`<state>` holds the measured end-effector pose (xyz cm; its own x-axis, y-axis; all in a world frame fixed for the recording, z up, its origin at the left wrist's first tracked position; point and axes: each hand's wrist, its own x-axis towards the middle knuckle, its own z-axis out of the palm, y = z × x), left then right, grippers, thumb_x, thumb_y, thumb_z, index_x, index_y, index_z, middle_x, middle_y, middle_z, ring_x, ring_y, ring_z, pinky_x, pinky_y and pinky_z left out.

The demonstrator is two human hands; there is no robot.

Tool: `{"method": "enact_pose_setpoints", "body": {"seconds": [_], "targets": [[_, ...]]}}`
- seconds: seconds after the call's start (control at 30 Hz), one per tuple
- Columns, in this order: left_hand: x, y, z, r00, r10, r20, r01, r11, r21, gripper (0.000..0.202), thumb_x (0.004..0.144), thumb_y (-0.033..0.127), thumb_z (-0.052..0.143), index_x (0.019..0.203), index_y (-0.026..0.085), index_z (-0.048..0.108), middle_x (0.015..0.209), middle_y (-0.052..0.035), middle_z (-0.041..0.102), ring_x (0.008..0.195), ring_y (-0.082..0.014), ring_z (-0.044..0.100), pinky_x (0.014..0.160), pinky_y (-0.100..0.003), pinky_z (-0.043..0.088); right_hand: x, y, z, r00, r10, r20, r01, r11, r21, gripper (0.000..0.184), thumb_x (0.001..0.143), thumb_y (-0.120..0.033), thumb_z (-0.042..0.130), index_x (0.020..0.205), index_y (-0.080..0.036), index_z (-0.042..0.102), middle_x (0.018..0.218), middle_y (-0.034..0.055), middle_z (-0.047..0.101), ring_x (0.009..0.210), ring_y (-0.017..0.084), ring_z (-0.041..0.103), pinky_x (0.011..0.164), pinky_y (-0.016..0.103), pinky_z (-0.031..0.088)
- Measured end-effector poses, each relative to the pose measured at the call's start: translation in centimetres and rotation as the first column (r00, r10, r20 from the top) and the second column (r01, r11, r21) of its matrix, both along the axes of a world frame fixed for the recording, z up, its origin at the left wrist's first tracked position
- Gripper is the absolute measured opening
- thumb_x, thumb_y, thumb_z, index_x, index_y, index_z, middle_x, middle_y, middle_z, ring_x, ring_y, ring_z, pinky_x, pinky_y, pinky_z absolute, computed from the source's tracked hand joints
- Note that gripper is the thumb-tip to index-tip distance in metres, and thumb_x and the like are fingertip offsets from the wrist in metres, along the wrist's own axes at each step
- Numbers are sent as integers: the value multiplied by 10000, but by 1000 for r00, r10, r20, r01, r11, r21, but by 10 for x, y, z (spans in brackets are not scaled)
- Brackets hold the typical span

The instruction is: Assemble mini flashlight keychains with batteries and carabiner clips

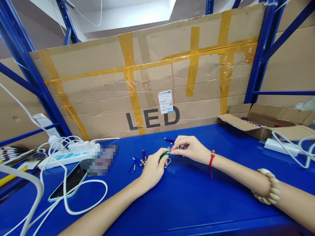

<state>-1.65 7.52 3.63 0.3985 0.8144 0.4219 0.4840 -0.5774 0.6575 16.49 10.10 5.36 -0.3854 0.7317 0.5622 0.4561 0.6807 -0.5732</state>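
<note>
My left hand [154, 166] is closed around a small green cylinder [164, 155] that looks like a keychain flashlight. At its far end, my right hand [189, 148] pinches with thumb and forefinger; whatever sits between those fingertips is too small to make out. A silver carabiner clip [168, 162] hangs out beside the left fingers. Left of that hand lie a blue mini flashlight [137, 161], another dark blue one [144, 154] and a blue carabiner [132, 168]. Beyond the right fingers rests one more blue cylinder [169, 140], with small round metal pieces nearby.
On the left of the blue table [197, 203] are a phone [71, 180], a white power strip [66, 159] and looping white cables. An open cardboard box [270, 119] and a white adapter [280, 147] stand at right. A taped cardboard panel [152, 85] closes the back.
</note>
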Motion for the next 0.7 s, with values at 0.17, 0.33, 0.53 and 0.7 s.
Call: {"method": "enact_pose_setpoints", "body": {"seconds": [0.17,0.33,0.53,0.7], "targets": [[-1,-1,2,995,-85,-44,85,996,6,189,865,221,353,910,184,533,632,20,532,593,-123,510,612,-214,380,4,1,3,1000,13,24,-12,998,-66,292,644,-464,685,681,-175,695,723,24,605,557,98,478,504,217,358],[-3,-1,0,982,-128,-140,133,991,22,171,866,206,357,931,199,515,660,21,541,603,-124,515,605,-217,367,7,3,6,992,121,45,-108,969,-220,265,599,-414,725,653,-157,694,675,22,608,556,101,482,493,212,355],[-5,-4,-3,976,-152,-153,158,987,28,63,864,207,372,853,202,434,733,12,563,651,-133,523,595,-220,355,6,2,5,985,174,16,-162,942,-293,272,584,-395,731,632,-130,692,637,24,595,521,89,472,478,204,363],[-6,-5,-5,971,-162,-179,169,985,27,50,862,196,370,820,207,393,712,17,551,655,-137,526,595,-221,350,5,1,1,980,197,-14,-189,918,-349,306,589,-415,719,646,-116,690,620,27,601,461,79,479,447,201,372]]}}
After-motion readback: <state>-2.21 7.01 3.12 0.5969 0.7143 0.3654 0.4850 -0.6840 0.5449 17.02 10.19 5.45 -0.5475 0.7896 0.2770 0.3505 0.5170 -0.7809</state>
